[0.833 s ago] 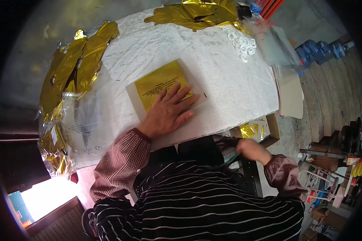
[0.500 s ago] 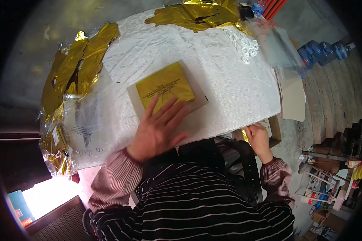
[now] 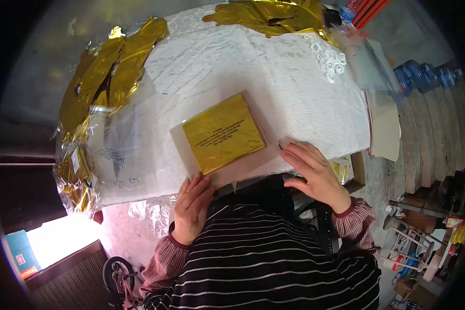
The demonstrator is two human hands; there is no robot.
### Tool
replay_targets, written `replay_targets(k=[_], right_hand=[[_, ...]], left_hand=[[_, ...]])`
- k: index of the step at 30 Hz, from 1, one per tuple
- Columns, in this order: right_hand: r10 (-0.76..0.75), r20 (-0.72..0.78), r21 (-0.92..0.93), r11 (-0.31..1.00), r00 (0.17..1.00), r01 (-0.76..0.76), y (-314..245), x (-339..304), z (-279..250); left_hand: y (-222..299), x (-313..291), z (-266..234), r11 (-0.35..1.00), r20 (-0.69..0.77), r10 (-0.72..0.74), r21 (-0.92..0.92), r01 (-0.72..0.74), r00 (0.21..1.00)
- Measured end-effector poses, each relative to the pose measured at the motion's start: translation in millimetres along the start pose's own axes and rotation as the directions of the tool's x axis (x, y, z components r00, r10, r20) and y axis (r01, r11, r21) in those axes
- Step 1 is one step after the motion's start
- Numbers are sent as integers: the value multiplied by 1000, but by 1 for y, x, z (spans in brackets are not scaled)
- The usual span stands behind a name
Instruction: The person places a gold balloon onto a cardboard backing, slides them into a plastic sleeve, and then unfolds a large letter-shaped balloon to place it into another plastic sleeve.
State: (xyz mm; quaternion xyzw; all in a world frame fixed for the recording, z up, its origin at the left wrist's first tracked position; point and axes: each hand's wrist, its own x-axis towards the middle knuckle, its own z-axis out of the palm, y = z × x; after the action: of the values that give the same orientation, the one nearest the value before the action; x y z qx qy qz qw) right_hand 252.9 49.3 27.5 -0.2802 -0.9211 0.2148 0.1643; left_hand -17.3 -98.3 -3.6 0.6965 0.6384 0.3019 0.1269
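Seen from the head camera: a folded gold foil sheet [image 3: 223, 133] in a clear plastic sleeve [image 3: 266, 155], lying flat near the front edge of a white-covered table [image 3: 243, 67], tilted slightly against that edge.

Left hand [image 3: 191, 206] rested at the near-left corner of the gold packet, fingers straight and close together, tips touching the sleeve's edge, gripping nothing. Right hand [image 3: 315, 173] lay just beside the packet's near-right corner, fingers spread and a little curled, tips pressing the sleeve's edge against the table, closed on nothing.

Left of the packet, flat on the table: a clear plastic bag with dark printing [image 3: 113, 155]. Beyond that, along the table's left edge: a heap of loose gold foil [image 3: 95, 82]. Far side of the table from the packet: more crumpled gold foil [image 3: 274, 15]. Right of and beyond the packet: a cluster of small white rings [image 3: 328, 57], then a stack of clear bags [image 3: 364, 57] by the table's right edge. Further right, off the table: blue water bottles [image 3: 423, 75]. Below the packet: a striped dark shirt [image 3: 263, 263] with red-striped cuffs.
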Motion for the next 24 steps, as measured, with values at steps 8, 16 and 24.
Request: replay_targets(k=[8,16,24], right_hand=[[-23,-193,158,986,981,54,19,9,25],[137,-234,238,968,962,-80,3,9,29],[267,-430,158,963,862,-219,-8,15,54]], left_hand=[[-4,-11,8,975,-111,-116,-200,92,987],[-4,-11,16,971,-310,-170,-217,105,935],[-1,5,9,974,-306,-223,-38,222,926]])
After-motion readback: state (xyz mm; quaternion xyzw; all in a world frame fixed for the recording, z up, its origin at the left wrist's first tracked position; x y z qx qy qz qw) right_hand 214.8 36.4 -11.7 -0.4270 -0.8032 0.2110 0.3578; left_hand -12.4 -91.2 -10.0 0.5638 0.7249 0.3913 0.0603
